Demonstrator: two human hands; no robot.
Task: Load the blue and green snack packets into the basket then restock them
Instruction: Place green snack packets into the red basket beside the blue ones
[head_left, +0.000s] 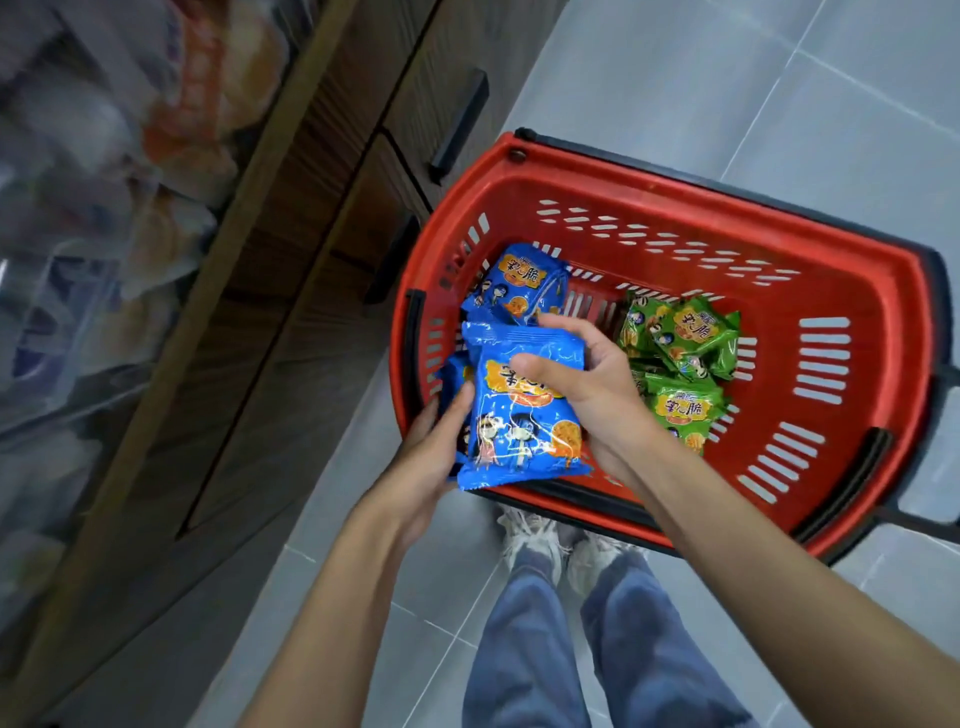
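So we're holding a small stack of blue packets (519, 426) between both hands. Our left hand (431, 447) is cupping it from the side and underneath, and our right hand (582, 379) is pressing its thumb on top with the fingers curling round the far edge. The stack is hovering over the near-left corner of the basket (675, 192), partly past the rim. If those shiny wrappers start sliding, the bottom one is probably landing on the floor (447, 561) below the grip instead of inside. Squeezing harder is risking crushed snacks, too. Counting: we're seeing two, maybe three, blue ones in the grip, one loose blue packet (519, 288) just beyond it, and three or four green packets (685, 332) piled to its right, overlapping too much to be sure.
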